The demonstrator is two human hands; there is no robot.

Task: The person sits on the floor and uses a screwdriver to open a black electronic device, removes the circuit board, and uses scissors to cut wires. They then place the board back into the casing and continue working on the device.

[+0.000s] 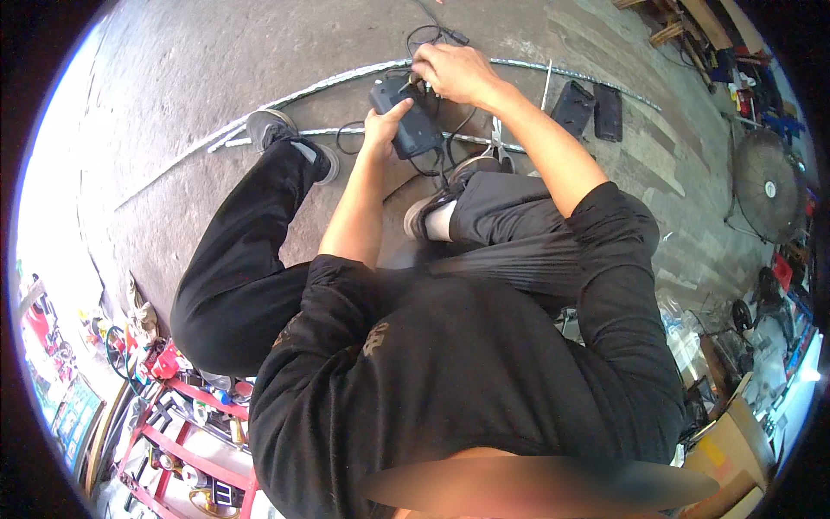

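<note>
Two shoes (419, 218) stand nearest on the concrete floor (199, 104), one per foot, well apart; beside the right foot lies one plier-like tool (496, 131) with pale metal parts; beyond and between the feet is one black box (418, 130), raised in the left hand (383, 131), cords trailing around it; the left forearm reaches almost straight forward, the thumb flat on the box's upper face, the fingers closed round its side and mostly hidden; the right forearm slants in from the right, the wrist bent, and the right hand (451, 73) arches over the box's far end, fingers curled and tips close together; whether they pinch anything I cannot tell; two flat black panels (572, 109) lie side by side to the right; two silvery strips (354, 75) run across the floor, the longer one farther out; past it lies one cord plug (455, 37).
</note>
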